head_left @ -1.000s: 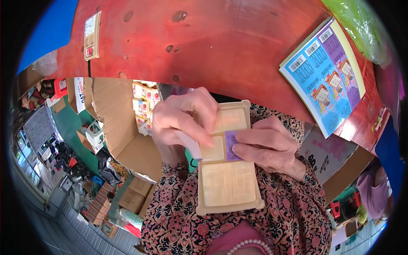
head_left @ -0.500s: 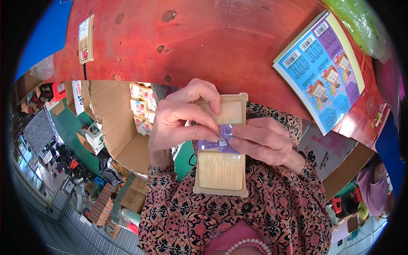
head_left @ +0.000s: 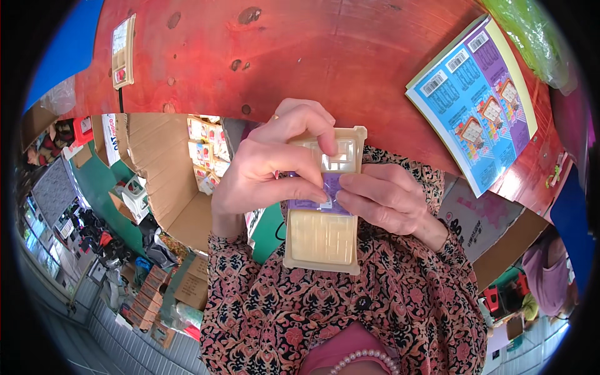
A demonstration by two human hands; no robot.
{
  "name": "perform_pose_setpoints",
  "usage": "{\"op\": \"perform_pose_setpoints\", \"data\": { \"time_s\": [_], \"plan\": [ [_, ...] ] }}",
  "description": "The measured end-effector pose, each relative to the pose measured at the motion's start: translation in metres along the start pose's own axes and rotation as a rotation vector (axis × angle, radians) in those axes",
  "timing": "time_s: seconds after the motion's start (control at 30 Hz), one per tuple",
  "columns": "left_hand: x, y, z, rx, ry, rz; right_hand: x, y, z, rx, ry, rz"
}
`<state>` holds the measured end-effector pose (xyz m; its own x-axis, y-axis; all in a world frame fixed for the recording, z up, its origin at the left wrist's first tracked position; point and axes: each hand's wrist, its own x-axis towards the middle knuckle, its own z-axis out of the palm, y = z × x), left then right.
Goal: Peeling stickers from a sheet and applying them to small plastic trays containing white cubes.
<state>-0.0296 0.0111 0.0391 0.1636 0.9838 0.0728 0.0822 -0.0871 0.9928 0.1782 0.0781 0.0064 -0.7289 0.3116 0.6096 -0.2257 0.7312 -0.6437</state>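
In front of my chest is an oblong cream plastic tray pack [head_left: 322,240] with molded panels, its long side running away from me. A purple label [head_left: 303,201] lies across its middle. My left hand [head_left: 269,165] is closed, thumb and index finger pinching at the label near its centre, another finger resting on the tray's far panel. From the other side my right hand [head_left: 387,197] is closed on the tray's right edge, its fingertips pressing the label's right end. Fingers hide part of the label and the tray's left edge.
On the red wooden table [head_left: 300,56], a stack of blue and purple printed sheets [head_left: 481,112] lies at right. A similar tray pack [head_left: 123,53] lies far left. An open cardboard box [head_left: 159,169] holding several small packs stands at left. Green plastic wrapping [head_left: 531,37] is far right.
The tray has shifted slightly away from me, and my left hand a little to the left. The label's middle, raised between my fingertips before, now looks flatter against the tray.
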Motion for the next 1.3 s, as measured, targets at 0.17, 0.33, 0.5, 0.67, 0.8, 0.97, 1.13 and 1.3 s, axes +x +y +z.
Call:
{"op": "perform_pose_setpoints", "data": {
  "time_s": [0.17, 0.33, 0.5, 0.67, 0.8, 0.97, 1.13, 1.3],
  "plan": [
    [0.004, -0.001, -0.002, 0.030, -0.017, -0.011, -0.001, 0.002, 0.002, -0.023, 0.004, 0.000],
    [0.008, -0.009, -0.009, -0.146, -0.056, 0.048, 0.000, 0.001, -0.001, -0.025, -0.016, 0.020],
    [0.010, -0.010, -0.007, -0.061, -0.060, 0.030, 0.001, 0.001, -0.004, -0.035, -0.046, 0.047],
    [0.012, -0.009, -0.003, 0.030, -0.062, -0.003, 0.001, 0.006, -0.002, -0.056, -0.009, 0.044],
    [0.012, -0.006, 0.000, 0.103, -0.060, -0.027, 0.000, 0.008, -0.003, -0.066, 0.014, 0.053],
    [0.010, -0.001, 0.001, 0.171, -0.064, -0.040, -0.001, 0.008, -0.005, -0.053, 0.009, 0.056],
    [0.006, 0.000, 0.011, 0.172, 0.064, -0.071, -0.003, 0.010, -0.004, -0.133, 0.020, -0.019],
    [0.002, -0.002, 0.018, 0.175, 0.108, -0.105, -0.005, 0.010, -0.001, -0.120, 0.052, -0.016]
  ]
}}
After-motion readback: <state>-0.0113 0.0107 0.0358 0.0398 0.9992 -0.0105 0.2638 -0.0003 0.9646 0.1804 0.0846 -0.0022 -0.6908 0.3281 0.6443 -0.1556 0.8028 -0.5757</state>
